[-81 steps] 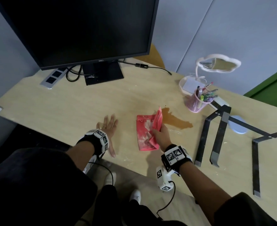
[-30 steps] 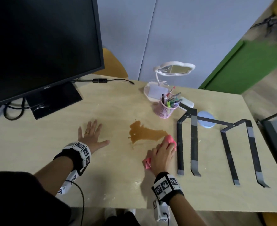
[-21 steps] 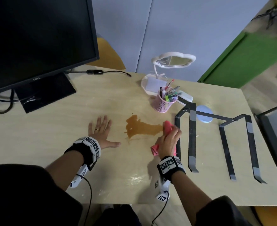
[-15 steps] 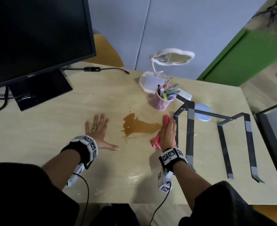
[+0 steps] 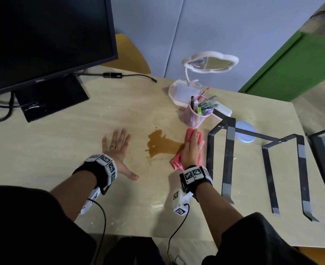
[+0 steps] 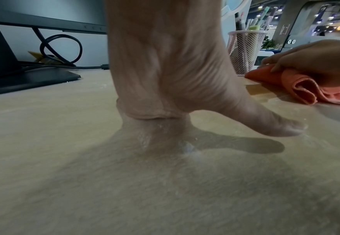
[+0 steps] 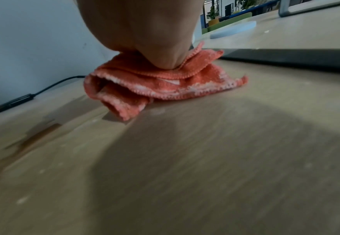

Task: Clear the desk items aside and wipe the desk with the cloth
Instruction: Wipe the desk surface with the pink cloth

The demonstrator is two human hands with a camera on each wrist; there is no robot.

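Right hand [image 5: 191,150]: flat, fingers straight, pressing cloth [image 5: 177,162] on desk [image 5: 62,150]. Spill [image 5: 160,145] at its 9 o'clock. Left hand [image 5: 117,150]: splayed flat, holding nothing.

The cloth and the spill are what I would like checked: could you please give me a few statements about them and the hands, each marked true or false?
1. The right hand presses the pink cloth on the desk. True.
2. The brown spill is wiped away. False: it lies left of the cloth.
3. The left hand holds a pen. False: it lies flat on the desk, holding nothing.
4. The pen cup stands upright beyond the cloth. True.
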